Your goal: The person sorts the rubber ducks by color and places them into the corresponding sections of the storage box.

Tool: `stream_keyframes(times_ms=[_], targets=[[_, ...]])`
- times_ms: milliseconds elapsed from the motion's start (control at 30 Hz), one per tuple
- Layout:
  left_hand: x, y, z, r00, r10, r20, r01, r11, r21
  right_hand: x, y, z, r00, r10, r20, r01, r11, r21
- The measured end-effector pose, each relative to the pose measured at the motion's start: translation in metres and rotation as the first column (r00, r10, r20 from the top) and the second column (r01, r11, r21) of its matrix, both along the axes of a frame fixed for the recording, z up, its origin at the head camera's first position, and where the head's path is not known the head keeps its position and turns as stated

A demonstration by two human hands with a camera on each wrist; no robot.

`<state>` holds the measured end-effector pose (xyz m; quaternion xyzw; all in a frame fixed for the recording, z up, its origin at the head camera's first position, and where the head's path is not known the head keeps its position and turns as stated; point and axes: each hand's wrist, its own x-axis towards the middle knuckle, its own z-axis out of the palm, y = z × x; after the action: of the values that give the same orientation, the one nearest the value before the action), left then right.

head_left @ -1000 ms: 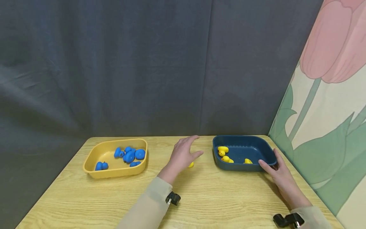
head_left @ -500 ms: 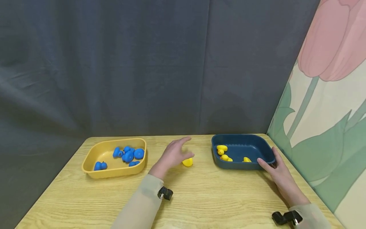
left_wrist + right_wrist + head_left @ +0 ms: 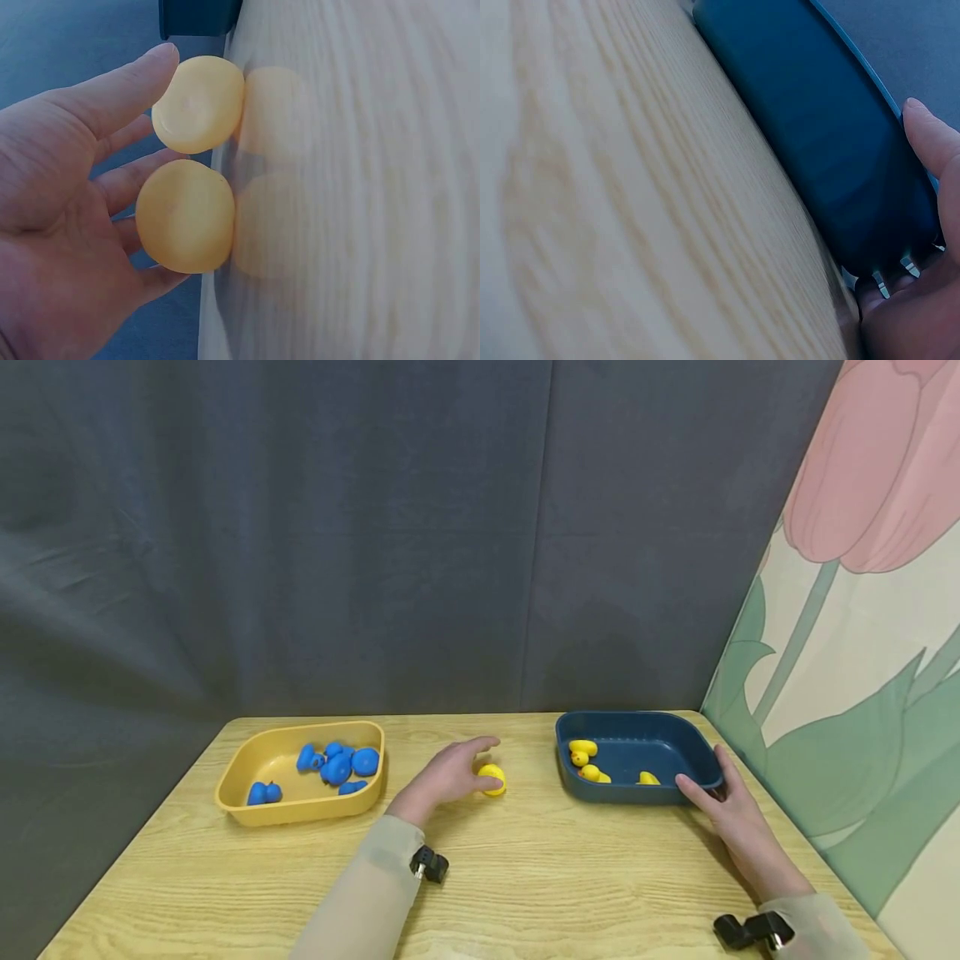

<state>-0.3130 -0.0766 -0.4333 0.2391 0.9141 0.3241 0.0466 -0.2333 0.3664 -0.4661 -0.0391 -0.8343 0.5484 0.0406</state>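
Note:
My left hand is low over the table, thumb and fingers spread around a yellow rubber duck. The left wrist view shows two rounded yellow toys: the upper one is at my thumb tip, and the lower one sits in front of my fingers. Only one shows in the head view; my hand probably covers the other. My right hand grips the near right corner of a dark blue tray, thumb at the rim and fingers around the outside. Several yellow ducks lie in that tray.
A yellow tray at the left holds several blue rubber ducks. The wooden table ends at a dark grey curtain behind, and a tulip-patterned panel stands along the right.
My left hand has moved left and lower, its thumb coming down over the yellow duck, which now shows more. The right hand keeps its grip on the dark blue tray.

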Motion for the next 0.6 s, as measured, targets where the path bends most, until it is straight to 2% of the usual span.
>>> stream_keyframes(times_ms=[300, 600], targets=[[-0.0022, -0.0014, -0.0071, 1.0, -0.02, 0.008, 0.02, 1.0, -0.002, 0.002, -0.0005, -0.001, 1.0, 0.004, -0.007, -0.004, 1.0, 0.002], [-0.002, -0.0017, -0.0086, 1.0, 0.007, 0.028, -0.007, 1.0, -0.001, 0.0016, -0.0009, 0.0016, 1.0, 0.012, -0.006, -0.012, 1.0, 0.003]])
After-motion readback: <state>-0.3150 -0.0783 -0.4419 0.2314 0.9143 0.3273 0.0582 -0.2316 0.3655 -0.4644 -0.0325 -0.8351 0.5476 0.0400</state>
